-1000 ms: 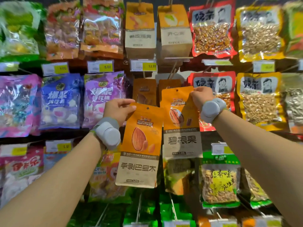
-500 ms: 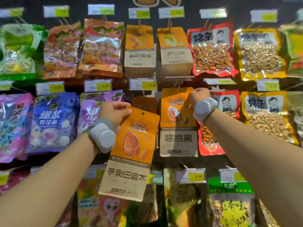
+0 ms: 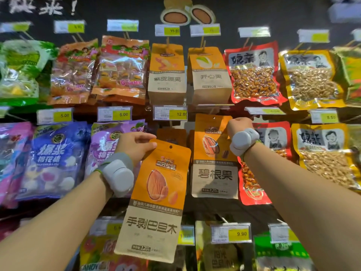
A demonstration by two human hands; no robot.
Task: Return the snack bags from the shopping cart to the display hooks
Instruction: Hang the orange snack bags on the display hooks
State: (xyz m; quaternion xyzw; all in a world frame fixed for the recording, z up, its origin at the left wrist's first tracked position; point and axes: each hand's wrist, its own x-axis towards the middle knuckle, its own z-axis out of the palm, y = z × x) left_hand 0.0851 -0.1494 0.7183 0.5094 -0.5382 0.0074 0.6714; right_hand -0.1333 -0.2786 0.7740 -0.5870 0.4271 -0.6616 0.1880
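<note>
An orange almond bag point(image 3: 156, 194) is pinched at its top left corner by the grip of the left hand point(image 3: 136, 146), thumb over the front edge. It hangs tilted in front of the display, its punched hole not yet on any hook. A second orange bag, the pecan bag point(image 3: 214, 157), is held at its upper right edge by the right hand point(image 3: 237, 126); the fingers of that grip are hidden behind the bag, so it is judged rather than seen to be curled round the edge. Whether the pecan bag's hole is already on a hook cannot be told.

Behind and between the two bags another orange bag point(image 3: 172, 134) is seen hanging below a price tag point(image 3: 170, 113) marked 12.80. Marshmallow bags point(image 3: 56, 159) hang to the left and red peanut bags point(image 3: 254, 73) to the right.

Trouble could come from the corner pinch: the almond bag may swing or twist as its hole is aimed, and the hook tip may be missed. The price tag could be knocked. With both hands occupied, a slipping bag could not be steadied and might drop.
</note>
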